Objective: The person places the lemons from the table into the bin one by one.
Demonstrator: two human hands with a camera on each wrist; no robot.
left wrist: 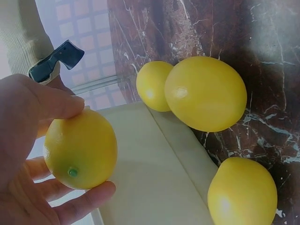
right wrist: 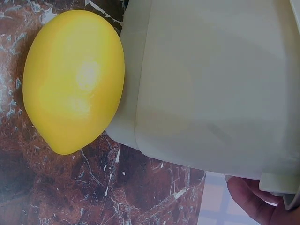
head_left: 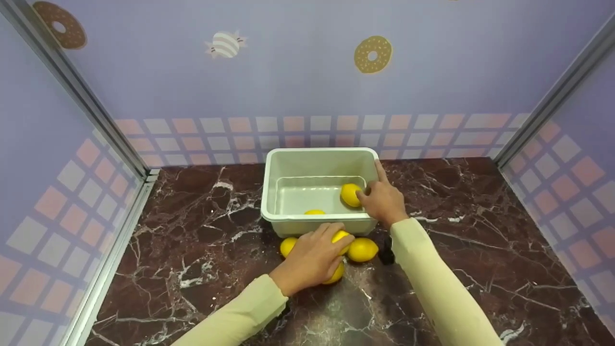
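Observation:
My left hand (head_left: 310, 257) grips a yellow lemon (left wrist: 82, 150) with thumb and fingers, in front of the near wall of a white plastic bin (head_left: 319, 153). Around and below this hand lie a lemon at its left (head_left: 288, 246), one at its right (head_left: 362, 250) and one nearer me (head_left: 336, 274), partly hidden by the hand. My right hand (head_left: 386, 202) holds the bin's right rim, thumb inside and fingers outside. Within the bin, a lemon (head_left: 350, 195) sits close by the right thumb, and another lemon (head_left: 314, 212) shows just above the near rim.
The bin stands on a dark red marbled table (head_left: 202, 250), close to the patterned back wall (head_left: 298, 72). Side panels with metal frame strips (head_left: 110, 250) bound the table left and right. A black wrist-worn device (left wrist: 56, 61) is on the right forearm.

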